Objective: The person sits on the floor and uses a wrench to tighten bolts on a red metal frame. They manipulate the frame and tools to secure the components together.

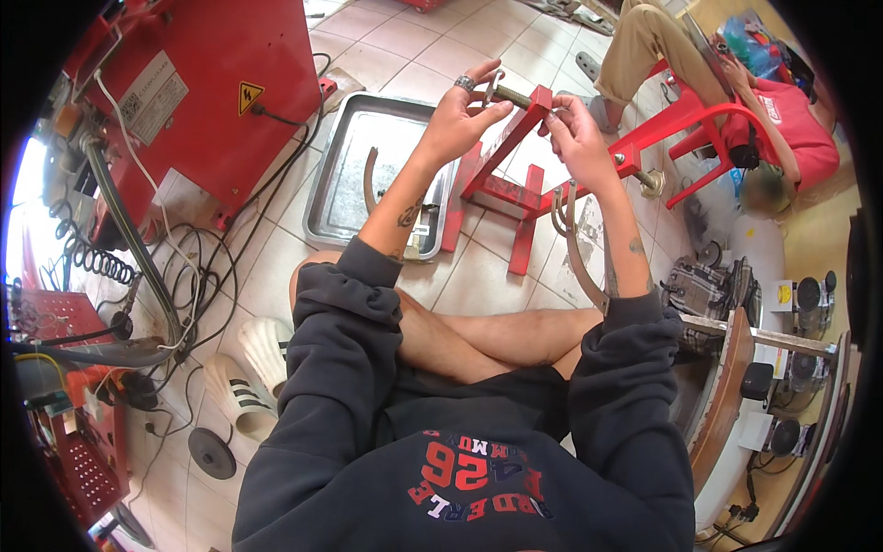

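Ahead of me stands a red metal frame [503, 150] with a threaded rod [512, 96] through the top of its upright. My left hand [463, 120] is at the rod's outer end, thumb and fingers around a flat metal nut or plate [496, 85]. On the opposite side of the upright, my right hand [581, 143] has its thumb and fingers bent together against the post; what they pinch is hidden. Close to my right forearm, a curved metal arm [576, 253] hangs from the frame. Farther right, a second bolt bears a brass-coloured nut [651, 183].
A metal tray [315, 198] holding a curved metal piece [370, 179] lies left of the frame. Red machines and tangled cables [207, 267] fill the left side. Pale slippers [241, 400] lie by my leg. Another person [791, 129] and a red stool [694, 138] are at right.
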`<action>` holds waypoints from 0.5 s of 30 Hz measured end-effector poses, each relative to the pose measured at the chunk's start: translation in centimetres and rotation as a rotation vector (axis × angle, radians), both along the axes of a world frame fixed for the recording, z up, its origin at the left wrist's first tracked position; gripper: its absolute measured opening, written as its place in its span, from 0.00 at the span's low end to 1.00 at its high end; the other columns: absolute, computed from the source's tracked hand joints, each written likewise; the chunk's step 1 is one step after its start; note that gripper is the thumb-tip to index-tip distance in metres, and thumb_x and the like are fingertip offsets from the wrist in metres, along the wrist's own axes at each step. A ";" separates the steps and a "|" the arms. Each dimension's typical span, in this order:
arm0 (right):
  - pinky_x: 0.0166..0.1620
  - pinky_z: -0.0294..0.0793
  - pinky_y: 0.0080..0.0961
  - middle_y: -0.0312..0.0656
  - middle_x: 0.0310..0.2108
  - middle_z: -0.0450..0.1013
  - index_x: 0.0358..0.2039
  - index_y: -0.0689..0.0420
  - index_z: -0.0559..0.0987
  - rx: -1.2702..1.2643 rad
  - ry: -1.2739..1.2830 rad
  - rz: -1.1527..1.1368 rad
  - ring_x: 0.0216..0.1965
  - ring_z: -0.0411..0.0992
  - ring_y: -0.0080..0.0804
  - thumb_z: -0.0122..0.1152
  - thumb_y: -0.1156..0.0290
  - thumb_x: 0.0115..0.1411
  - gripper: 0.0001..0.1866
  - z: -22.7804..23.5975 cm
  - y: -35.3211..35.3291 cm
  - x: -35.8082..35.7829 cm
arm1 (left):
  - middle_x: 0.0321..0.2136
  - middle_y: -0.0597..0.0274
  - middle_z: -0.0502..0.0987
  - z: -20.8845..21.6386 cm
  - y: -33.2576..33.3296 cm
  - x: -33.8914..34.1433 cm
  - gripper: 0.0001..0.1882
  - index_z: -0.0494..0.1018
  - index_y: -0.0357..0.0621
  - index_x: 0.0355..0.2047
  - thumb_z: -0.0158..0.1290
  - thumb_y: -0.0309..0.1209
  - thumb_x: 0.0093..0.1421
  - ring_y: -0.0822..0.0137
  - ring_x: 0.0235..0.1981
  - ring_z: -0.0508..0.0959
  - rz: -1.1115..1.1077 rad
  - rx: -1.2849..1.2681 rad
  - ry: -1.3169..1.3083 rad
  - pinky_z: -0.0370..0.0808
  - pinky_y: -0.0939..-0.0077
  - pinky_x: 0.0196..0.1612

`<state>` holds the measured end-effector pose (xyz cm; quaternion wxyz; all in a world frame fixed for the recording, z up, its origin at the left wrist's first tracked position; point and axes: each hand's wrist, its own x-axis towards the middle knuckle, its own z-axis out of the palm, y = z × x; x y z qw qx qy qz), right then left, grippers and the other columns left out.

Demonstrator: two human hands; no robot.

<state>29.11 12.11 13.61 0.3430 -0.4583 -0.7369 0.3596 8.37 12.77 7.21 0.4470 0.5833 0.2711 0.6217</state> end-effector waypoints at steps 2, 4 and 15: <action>0.27 0.67 0.19 0.38 0.22 0.73 0.48 0.63 0.69 -0.046 -0.002 -0.018 0.20 0.65 0.18 0.45 0.63 0.72 0.16 0.0 -0.1 -0.2 | 0.59 0.45 0.69 -0.1 0.0 -0.1 0.35 0.58 0.37 0.66 0.59 0.32 0.62 0.61 0.54 0.75 -0.008 0.000 0.000 0.73 0.68 0.55; 0.24 0.66 0.20 0.40 0.20 0.74 0.46 0.65 0.70 -0.125 -0.054 -0.058 0.17 0.66 0.19 0.44 0.61 0.72 0.18 1.0 -0.3 -0.9 | 0.59 0.45 0.69 -0.2 0.3 0.0 0.35 0.58 0.37 0.66 0.58 0.32 0.62 0.61 0.53 0.75 -0.020 0.002 -0.017 0.73 0.67 0.55; 0.38 0.76 0.23 0.41 0.37 0.77 0.49 0.62 0.70 -0.098 0.218 -0.063 0.35 0.77 0.25 0.53 0.65 0.69 0.14 -1.1 0.5 -0.2 | 0.58 0.49 0.71 -0.3 0.7 -0.7 0.33 0.60 0.35 0.64 0.58 0.30 0.61 0.63 0.52 0.76 0.066 0.031 0.029 0.72 0.69 0.56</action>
